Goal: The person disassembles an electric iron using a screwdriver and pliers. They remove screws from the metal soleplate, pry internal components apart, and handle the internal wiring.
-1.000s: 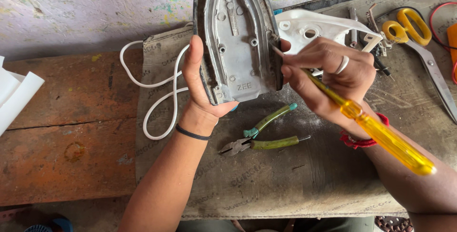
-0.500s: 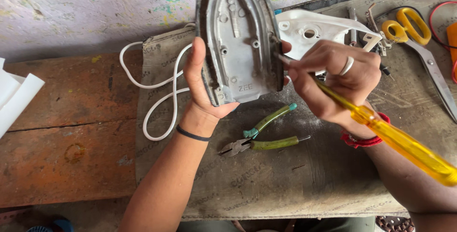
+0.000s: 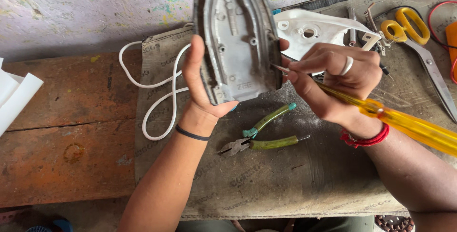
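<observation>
Holding a grey metal iron base (image 3: pixel 238 41) upright at the top centre of the frame, the left hand (image 3: pixel 202 89) has its grip clamped on the base's left edge. The right hand (image 3: pixel 333 79) is closed around a yellow-handled screwdriver (image 3: pixel 404 122), its tip touching the base's right edge. Green-handled pliers (image 3: pixel 262 136) lie below on the cloth-covered surface (image 3: pixel 295 184), scissors (image 3: pixel 414 36) at upper right.
</observation>
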